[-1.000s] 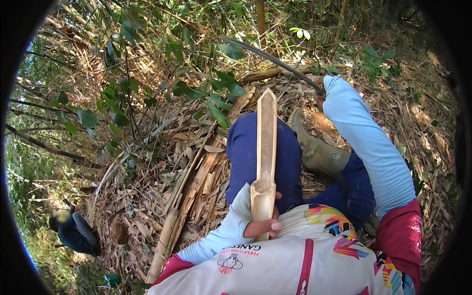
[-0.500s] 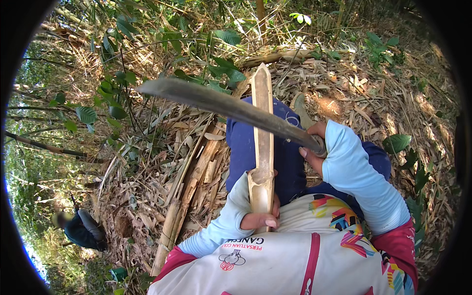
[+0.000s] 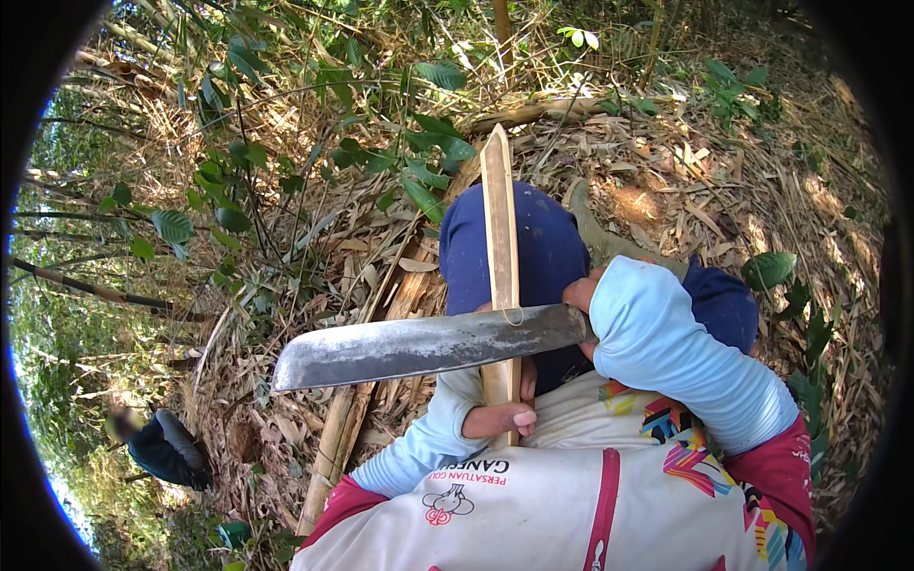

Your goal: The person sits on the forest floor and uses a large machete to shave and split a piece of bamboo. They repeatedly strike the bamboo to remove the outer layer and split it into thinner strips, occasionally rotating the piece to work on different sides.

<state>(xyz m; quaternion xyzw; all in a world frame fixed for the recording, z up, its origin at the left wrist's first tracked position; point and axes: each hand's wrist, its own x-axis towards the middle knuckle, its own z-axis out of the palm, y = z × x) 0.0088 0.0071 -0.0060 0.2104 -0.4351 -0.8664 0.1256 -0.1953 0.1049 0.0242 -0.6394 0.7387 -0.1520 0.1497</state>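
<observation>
My left hand [image 3: 500, 417] is closed round the near end of a split bamboo piece [image 3: 499, 214], which points away from me over my blue-trousered knee. Its far tip is cut to a slant. In my right hand [image 3: 583, 303] is a machete [image 3: 428, 344], gripped at the handle, which the fingers and sleeve hide. The broad, worn grey blade reaches left across the bamboo, flat side toward me, covering the middle part of the piece. A thin curled shaving [image 3: 514, 317] shows where blade and bamboo cross.
Dry bamboo leaves [image 3: 685, 181] litter the ground. Long split stalks [image 3: 335, 447] lie at my left, and a fallen log [image 3: 543, 112] lies beyond my knee. Leafy saplings [image 3: 228, 181] stand at the left. A person in dark clothes [image 3: 167, 447] is farther off on the left.
The machete has come down toward me along the bamboo, its blade turning to show the broad side. The bamboo has rotated slightly in my left hand, which stays at the near end.
</observation>
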